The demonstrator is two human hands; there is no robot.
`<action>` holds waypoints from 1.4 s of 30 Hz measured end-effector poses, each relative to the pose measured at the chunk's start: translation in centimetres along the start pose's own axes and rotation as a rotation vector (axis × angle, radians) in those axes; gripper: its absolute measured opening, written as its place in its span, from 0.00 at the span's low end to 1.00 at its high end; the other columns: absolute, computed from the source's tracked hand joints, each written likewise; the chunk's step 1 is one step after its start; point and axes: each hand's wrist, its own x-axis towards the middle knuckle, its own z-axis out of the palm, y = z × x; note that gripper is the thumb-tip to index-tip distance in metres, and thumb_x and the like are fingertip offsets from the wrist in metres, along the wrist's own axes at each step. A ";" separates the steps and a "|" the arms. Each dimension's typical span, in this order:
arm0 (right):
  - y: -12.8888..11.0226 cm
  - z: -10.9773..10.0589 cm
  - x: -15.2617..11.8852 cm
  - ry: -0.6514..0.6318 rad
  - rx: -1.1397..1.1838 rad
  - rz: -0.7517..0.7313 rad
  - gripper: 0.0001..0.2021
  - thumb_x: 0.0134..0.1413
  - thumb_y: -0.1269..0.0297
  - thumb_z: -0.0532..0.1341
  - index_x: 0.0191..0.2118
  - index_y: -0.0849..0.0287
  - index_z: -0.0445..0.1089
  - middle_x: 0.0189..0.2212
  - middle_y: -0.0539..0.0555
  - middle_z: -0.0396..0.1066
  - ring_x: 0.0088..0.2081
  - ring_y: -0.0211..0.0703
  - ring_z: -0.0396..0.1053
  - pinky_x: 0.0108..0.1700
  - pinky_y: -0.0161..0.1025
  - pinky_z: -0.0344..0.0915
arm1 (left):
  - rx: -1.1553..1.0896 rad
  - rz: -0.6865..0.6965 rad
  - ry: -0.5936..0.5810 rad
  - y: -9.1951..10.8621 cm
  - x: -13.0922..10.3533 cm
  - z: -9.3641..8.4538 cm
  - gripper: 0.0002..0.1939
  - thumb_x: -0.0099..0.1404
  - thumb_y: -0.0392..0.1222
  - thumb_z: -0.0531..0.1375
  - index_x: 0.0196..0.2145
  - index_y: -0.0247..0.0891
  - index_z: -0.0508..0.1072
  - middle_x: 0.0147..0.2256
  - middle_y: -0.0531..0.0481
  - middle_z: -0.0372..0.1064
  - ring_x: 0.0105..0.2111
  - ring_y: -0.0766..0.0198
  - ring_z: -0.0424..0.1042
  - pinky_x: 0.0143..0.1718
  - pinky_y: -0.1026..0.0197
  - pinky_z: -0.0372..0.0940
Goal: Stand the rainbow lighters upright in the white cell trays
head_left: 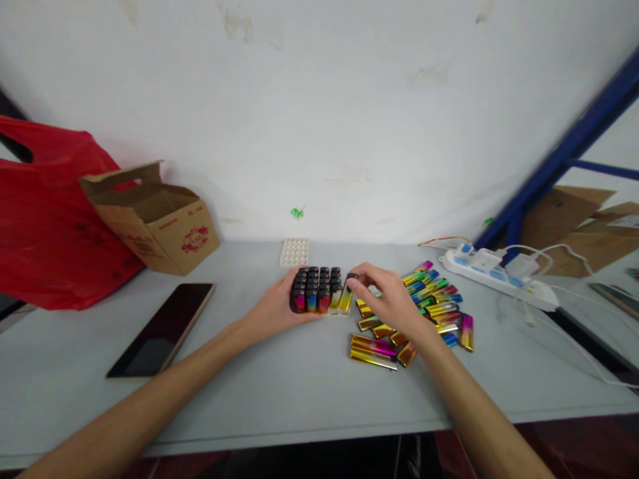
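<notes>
Several metallic-coloured lighters [312, 293] with black tops stand upright in rows in a pale tray [327, 314] at the middle of the table. My left hand [273, 306] is wrapped around the left side of this block, thumb along the front. At the tray's right end, my right hand [384, 296] pinches a gold lighter [345, 299] near its black top; it stands nearly upright, leaning slightly. Just right of that hand lies a loose pile of shiny lighters [439, 299] in gold, green, blue and pink, partly hidden by my hand and forearm.
An off-white tray with small holes [294, 253] lies by the wall. On the left are a dark-screened tablet [162, 329], an open cardboard box [172, 229] and a red plastic bag [60, 213]. A white power strip [499, 276] with cables lies at right, beside a blue metal frame [564, 153].
</notes>
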 end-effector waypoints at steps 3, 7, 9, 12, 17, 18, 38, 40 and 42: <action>-0.4 -0.2 -0.2 -0.082 0.058 0.025 0.21 0.87 0.37 0.68 0.47 0.49 0.82 0.33 0.52 0.82 0.34 0.50 0.77 0.42 0.45 0.75 | -0.011 0.000 -0.013 0.2 -0.1 -0.1 0.54 0.62 0.63 0.86 0.78 0.45 0.74 0.70 0.38 0.89 0.70 0.31 0.89 0.74 0.34 0.84; -0.3 0.1 -0.4 -0.195 0.084 0.036 0.21 0.84 0.35 0.71 0.48 0.48 0.82 0.35 0.53 0.88 0.35 0.52 0.82 0.41 0.44 0.77 | -0.007 -0.001 -0.011 0.3 -0.2 -0.2 0.54 0.62 0.61 0.87 0.78 0.45 0.74 0.70 0.38 0.89 0.70 0.31 0.89 0.75 0.32 0.83; -0.2 0.1 -0.5 -0.241 0.084 0.051 0.20 0.84 0.36 0.72 0.48 0.47 0.81 0.36 0.54 0.89 0.36 0.53 0.83 0.40 0.44 0.77 | -0.005 0.002 -0.005 0.1 -0.2 -0.1 0.55 0.61 0.61 0.87 0.79 0.45 0.74 0.70 0.38 0.88 0.70 0.31 0.89 0.75 0.31 0.82; -0.1 -0.1 -0.7 -0.269 0.056 0.059 0.16 0.84 0.41 0.74 0.49 0.47 0.82 0.38 0.53 0.90 0.37 0.53 0.84 0.41 0.44 0.77 | -0.009 0.013 0.001 -0.1 -0.1 0.0 0.55 0.61 0.60 0.87 0.78 0.46 0.74 0.71 0.38 0.88 0.71 0.31 0.89 0.76 0.31 0.82; -0.1 -0.3 -1.0 -0.292 -0.019 0.012 0.12 0.86 0.46 0.75 0.52 0.47 0.86 0.40 0.54 0.91 0.39 0.53 0.85 0.43 0.44 0.76 | -0.027 0.025 0.008 -0.1 0.0 0.0 0.53 0.62 0.61 0.86 0.78 0.46 0.74 0.70 0.39 0.89 0.70 0.33 0.90 0.74 0.33 0.84; -0.1 -0.2 -0.9 -0.294 -0.031 -0.009 0.12 0.87 0.46 0.74 0.52 0.48 0.87 0.41 0.54 0.90 0.40 0.52 0.85 0.44 0.44 0.76 | -0.027 0.023 0.009 -0.1 0.0 -0.1 0.53 0.62 0.63 0.86 0.77 0.46 0.75 0.70 0.40 0.89 0.69 0.33 0.90 0.74 0.34 0.84; 1.4 -1.5 0.8 -0.121 -0.402 0.136 0.22 0.91 0.43 0.70 0.45 0.54 0.85 0.35 0.52 0.82 0.37 0.47 0.76 0.44 0.41 0.64 | 0.086 0.030 0.033 -1.7 0.6 -0.9 0.51 0.61 0.65 0.82 0.75 0.48 0.74 0.68 0.39 0.91 0.64 0.28 0.93 0.68 0.33 0.89; 3.2 -3.7 0.6 0.005 -0.485 0.191 0.17 0.96 0.56 0.63 0.53 0.56 0.88 0.44 0.59 0.88 0.44 0.51 0.83 0.52 0.43 0.72 | 0.089 0.020 0.037 -2.0 0.8 -0.8 0.52 0.60 0.66 0.82 0.75 0.49 0.74 0.68 0.38 0.91 0.65 0.28 0.93 0.68 0.33 0.89; 5.4 -6.0 0.1 0.109 -0.555 0.251 0.18 0.88 0.73 0.61 0.67 0.59 0.87 0.58 0.66 0.90 0.55 0.55 0.86 0.63 0.47 0.77 | 0.086 0.013 0.047 -2.2 0.9 -0.8 0.52 0.59 0.68 0.82 0.75 0.49 0.75 0.67 0.39 0.92 0.63 0.28 0.94 0.68 0.33 0.89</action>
